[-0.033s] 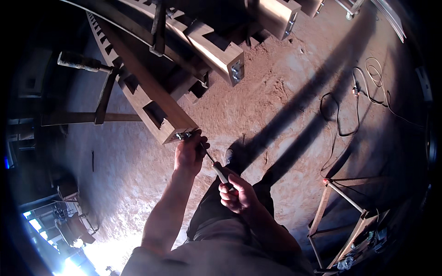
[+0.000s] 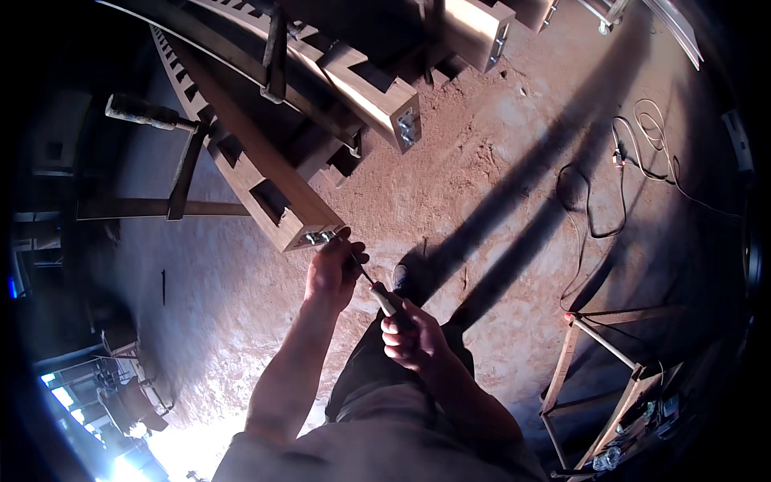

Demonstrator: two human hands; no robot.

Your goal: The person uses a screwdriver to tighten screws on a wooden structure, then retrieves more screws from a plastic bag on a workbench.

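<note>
My right hand (image 2: 416, 341) is wrapped round the handle of a screwdriver (image 2: 383, 298), its thin shaft slanting up and left toward my other hand. My left hand (image 2: 328, 271) is closed, fingertips pinched at the near end of a notched wooden beam (image 2: 303, 210). Whatever those fingers hold is hidden. Shiny metal hardware (image 2: 318, 238) shows on the beam's end face, just above my left fingers. The screwdriver's tip disappears by the left hand, so I cannot tell what it touches.
A bar clamp (image 2: 181, 169) with a thick handle crosses the beam. A second notched beam (image 2: 377, 92) and another timber (image 2: 479, 32) lie beyond. Cables (image 2: 618, 189) coil on the dusty floor at right, near a wooden frame (image 2: 562, 361). Bright light glares at lower left.
Almost nothing differs. The view has shifted very slightly; both hands and the screwdriver keep the same pose at the beam's end.
</note>
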